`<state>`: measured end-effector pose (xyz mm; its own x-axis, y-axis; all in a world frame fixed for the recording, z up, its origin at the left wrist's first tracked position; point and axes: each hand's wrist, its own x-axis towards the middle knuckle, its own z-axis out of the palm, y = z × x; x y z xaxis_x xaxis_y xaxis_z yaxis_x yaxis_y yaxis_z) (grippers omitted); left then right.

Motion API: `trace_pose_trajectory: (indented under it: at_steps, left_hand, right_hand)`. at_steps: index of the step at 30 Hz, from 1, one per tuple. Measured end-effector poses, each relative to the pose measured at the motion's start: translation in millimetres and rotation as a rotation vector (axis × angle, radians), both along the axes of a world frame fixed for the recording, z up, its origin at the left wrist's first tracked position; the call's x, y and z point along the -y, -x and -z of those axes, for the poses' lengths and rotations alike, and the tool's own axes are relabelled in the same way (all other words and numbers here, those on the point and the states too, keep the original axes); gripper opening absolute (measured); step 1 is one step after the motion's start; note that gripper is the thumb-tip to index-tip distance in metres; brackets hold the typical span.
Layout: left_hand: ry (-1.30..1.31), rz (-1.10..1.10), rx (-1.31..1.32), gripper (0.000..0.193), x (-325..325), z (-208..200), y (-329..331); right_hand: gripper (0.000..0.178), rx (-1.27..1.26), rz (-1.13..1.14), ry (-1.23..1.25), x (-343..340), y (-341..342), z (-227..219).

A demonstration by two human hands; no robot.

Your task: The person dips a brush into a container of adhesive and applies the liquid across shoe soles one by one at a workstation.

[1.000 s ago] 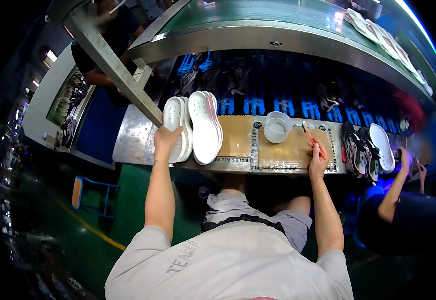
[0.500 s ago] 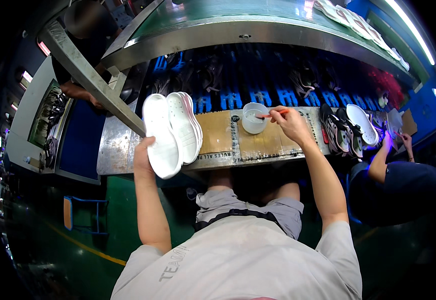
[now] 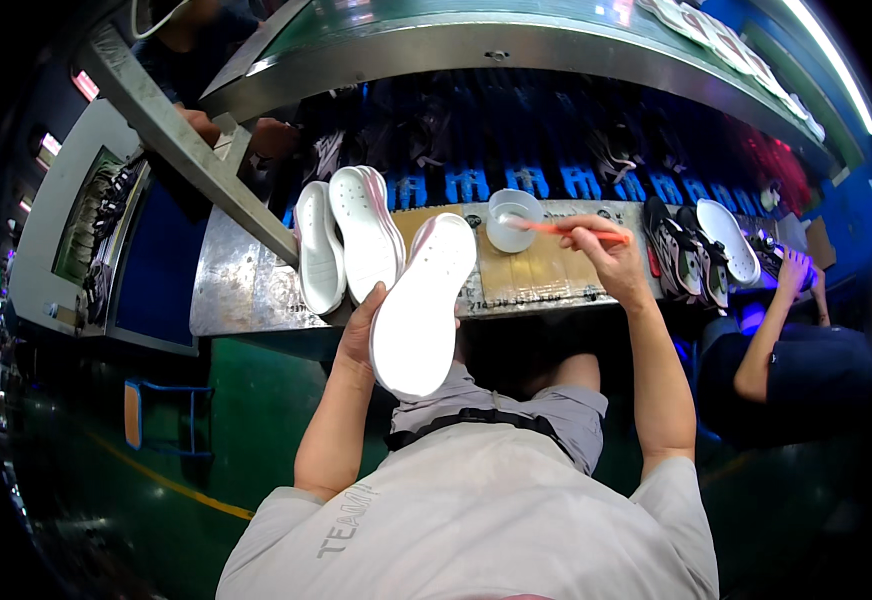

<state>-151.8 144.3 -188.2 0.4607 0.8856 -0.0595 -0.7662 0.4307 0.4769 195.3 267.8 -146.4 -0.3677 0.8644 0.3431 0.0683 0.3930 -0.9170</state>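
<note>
My left hand [image 3: 361, 330] grips a white shoe sole [image 3: 421, 320] by its left edge, tilted up in front of the bench edge. The sole's broad face is very bright, and small holes show near its upper end. My right hand [image 3: 608, 258] holds a thin orange-handled brush [image 3: 564, 230] between closed fingers. The brush slants leftward into a translucent plastic cup [image 3: 512, 238], where its tip is hard to make out. Just left of the held sole is a stack of white soles [image 3: 364, 225]. One single white sole [image 3: 318, 250] lies left of that stack.
Cardboard [image 3: 536, 272] is taped onto the metal bench [image 3: 231, 285]. Dark sandals [image 3: 674, 250] and a white sole [image 3: 726, 240] lie at the right, near a seated co-worker [image 3: 806, 350]. A slanted metal post [image 3: 171, 125] stands left; a raised shelf [image 3: 496, 57] spans the back.
The sole my left hand held now lies left of the stack. My left hand has moved right with another sole. My right hand has drawn back slightly to the right with the brush.
</note>
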Motion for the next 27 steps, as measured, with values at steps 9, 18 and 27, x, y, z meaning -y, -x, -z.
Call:
trace_pose_trajectory:
  at_steps: [9, 18, 27]
  left_hand:
    - [0.143, 0.403, 0.17, 0.089, 0.9, -1.2, -15.5]
    - [-0.229, 0.102, -0.175, 0.083, -22.5, 0.6, -13.5]
    - [-0.438, -0.243, -0.385, 0.104, -48.9, -31.4, 0.2]
  right_hand:
    - [0.021, 0.208, -0.178, -0.088, 9.9, 2.9, -11.5]
    - [0.02, 0.062, -0.017, 0.026, 37.6, 27.4, -2.9]
    - [0.017, 0.12, -0.174, -0.152, 74.1, 30.8, -25.9]
